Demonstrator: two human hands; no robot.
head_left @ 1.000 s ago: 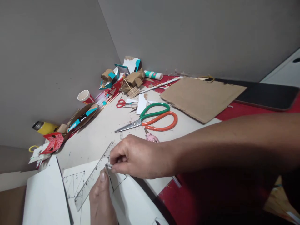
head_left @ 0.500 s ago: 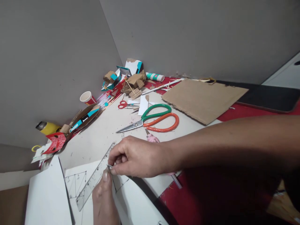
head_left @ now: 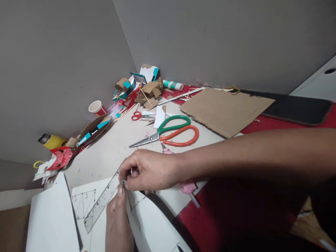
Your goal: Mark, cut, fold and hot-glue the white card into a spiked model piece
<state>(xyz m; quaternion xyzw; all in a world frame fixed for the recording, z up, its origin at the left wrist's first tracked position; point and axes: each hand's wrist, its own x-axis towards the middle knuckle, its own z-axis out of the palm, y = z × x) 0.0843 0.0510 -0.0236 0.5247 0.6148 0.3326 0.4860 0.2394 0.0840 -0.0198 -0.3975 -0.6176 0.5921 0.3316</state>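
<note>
My right hand [head_left: 148,169] comes in from the right, with thumb and forefinger pinched on a thin metal blade [head_left: 123,182], of which only a small bit shows. Against it, from below, is the thumb of my left hand [head_left: 119,217], which grips the raised edge of a white paper sheet [head_left: 154,224]; its other fingers are hidden. The sheet bends up and bears drawn lines. Just left of my hands a clear plastic ruler [head_left: 101,204] lies slantwise on paper with a pencilled figure. Under my right forearm sits a pink glue gun [head_left: 187,188], partly covered.
Large scissors [head_left: 174,132] with green and orange handles lie beyond my hands, small red scissors [head_left: 137,116] behind them. A cardboard sheet [head_left: 225,110] is at the right. Along the wall stand a paper cup [head_left: 97,108], a yellow bottle [head_left: 54,141] and cardboard scraps [head_left: 151,90].
Both hands have shifted slightly upward, still together at the paper's edge. Less of the blade shows between the fingers. The whole view has moved a little.
</note>
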